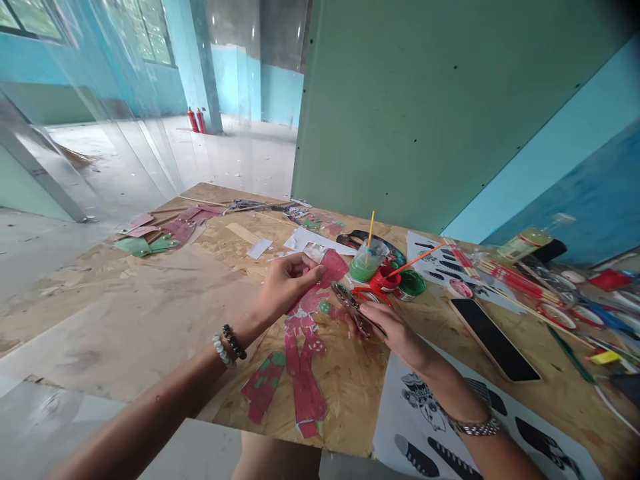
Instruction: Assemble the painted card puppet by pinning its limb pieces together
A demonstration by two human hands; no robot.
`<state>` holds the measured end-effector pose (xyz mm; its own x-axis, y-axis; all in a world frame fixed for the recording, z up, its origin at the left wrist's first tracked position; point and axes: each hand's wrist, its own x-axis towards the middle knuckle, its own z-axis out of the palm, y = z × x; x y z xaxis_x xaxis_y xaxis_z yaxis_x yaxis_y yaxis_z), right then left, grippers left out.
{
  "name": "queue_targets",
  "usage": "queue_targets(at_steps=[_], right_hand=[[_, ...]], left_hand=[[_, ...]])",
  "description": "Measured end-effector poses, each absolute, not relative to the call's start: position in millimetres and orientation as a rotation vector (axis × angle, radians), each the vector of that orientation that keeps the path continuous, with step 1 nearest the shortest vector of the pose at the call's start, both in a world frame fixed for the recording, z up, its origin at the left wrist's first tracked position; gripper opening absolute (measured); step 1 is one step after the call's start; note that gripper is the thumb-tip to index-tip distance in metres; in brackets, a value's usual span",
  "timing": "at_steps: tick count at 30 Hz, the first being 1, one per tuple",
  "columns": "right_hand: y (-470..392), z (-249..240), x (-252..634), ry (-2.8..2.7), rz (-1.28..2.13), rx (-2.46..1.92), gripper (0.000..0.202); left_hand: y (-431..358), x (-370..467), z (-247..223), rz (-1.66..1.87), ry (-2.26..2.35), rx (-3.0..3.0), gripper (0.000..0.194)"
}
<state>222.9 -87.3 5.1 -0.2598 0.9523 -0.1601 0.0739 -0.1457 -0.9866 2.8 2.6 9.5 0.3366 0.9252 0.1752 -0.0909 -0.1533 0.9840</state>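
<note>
Cut-out figure (299,325) on table (360,400) — paint cups (385,279) right, phone (496,339) farther right.

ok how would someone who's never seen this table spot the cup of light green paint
On the wooden table, look beyond the right hand to the red pot. The cup stands just left of it in the picture. Unlike its neighbours, it has a yellow stick poking up.

Green panel (390,113), turquoise walls (283,93), pale floor (250,157), bright windows (156,30).

There are one silvery metal hand tool (354,308) and one black-screened rectangular phone (496,340). Two red cylinders (193,121) stand beyond the desk (357,400).
</note>
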Motion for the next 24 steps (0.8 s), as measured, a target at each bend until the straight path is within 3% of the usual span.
queue_targets(at_steps=[6, 18, 24], right_hand=[[-84.4, 2.9, 222.2, -1.402, 1.315, -1.217, 0.039], [-85.5, 2.9, 226.2, -1.411, 1.375, -1.113, 0.049], [-94.2, 6.1, 219.7, -1.511, 1.255, -1.368, 0.049]], left_hand=[[6.5, -1.7, 11.5, 1.162, 0.79, 1.369, 0.037], [4.6, -0.2, 12.1, 1.125, 0.787, 1.502, 0.033], [0.9, -0.4, 13.4, 1.239, 0.873, 1.597, 0.033]])
